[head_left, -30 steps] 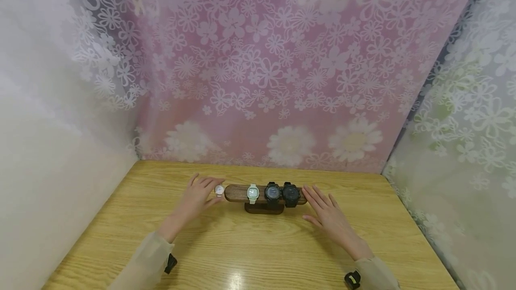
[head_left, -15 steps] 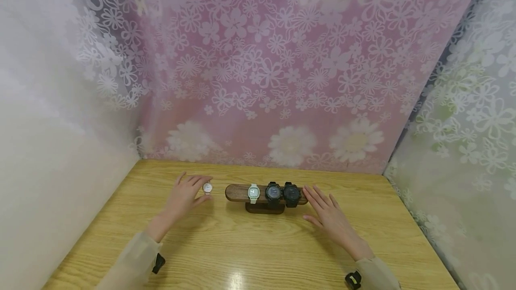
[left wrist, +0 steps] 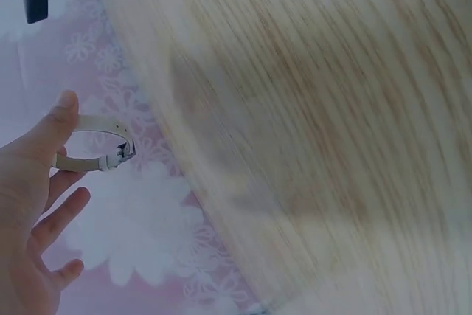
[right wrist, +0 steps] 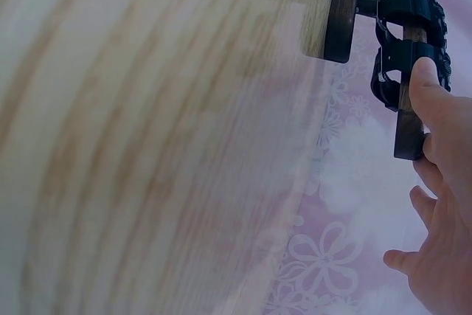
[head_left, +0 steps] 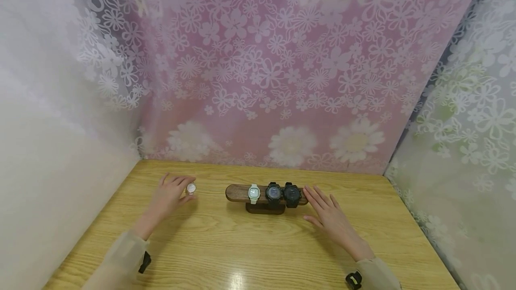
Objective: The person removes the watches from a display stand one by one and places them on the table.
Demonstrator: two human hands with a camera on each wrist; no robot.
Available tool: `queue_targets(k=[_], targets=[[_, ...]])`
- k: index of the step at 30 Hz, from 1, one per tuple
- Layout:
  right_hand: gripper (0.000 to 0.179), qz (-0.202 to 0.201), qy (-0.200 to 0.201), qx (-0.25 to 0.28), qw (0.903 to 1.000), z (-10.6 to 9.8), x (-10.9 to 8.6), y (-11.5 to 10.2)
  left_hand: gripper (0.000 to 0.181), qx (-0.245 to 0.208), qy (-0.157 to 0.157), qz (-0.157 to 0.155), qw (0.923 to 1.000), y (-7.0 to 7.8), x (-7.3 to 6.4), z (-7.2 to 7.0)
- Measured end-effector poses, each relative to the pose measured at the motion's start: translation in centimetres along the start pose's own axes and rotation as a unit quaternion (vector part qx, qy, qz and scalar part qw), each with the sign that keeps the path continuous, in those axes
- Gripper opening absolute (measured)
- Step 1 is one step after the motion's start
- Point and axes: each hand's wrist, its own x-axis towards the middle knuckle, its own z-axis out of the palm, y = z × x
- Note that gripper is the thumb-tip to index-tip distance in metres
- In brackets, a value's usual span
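In the head view my left hand (head_left: 171,195) is at the left, pinching a small wristwatch (head_left: 191,187) with a round white face. Its pale strap (left wrist: 103,125) is buckled into a loop in the left wrist view. My right hand (head_left: 332,218) reaches from the right, with extended fingers at the right end of a dark wooden watch stand (head_left: 238,193). On the stand's bar sit a pale green square watch (head_left: 253,193) and two chunky black watches (head_left: 273,192), the rightmost black watch (head_left: 292,194) closest to my right fingers. The right wrist view shows the bar's end beside that hand.
The stand's base (head_left: 264,209) rests on the light wood table (head_left: 250,249). A pink flowered curtain (head_left: 262,79) hangs along the back edge, with pale walls or cloths at both sides. Black straps (head_left: 354,280) show at the sleeves.
My left hand has moved left with the white watch, away from the left end of the stand. My right hand stays at the stand's right end.
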Motion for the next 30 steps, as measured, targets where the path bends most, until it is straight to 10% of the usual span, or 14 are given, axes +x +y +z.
queue_targets(k=[30], targets=[[0.08,-0.004,0.007,-0.004,1.0,-0.2,0.0,-0.2,0.059,-0.006,-0.119,-0.024,0.9926,-1.4,-1.2,0.5]])
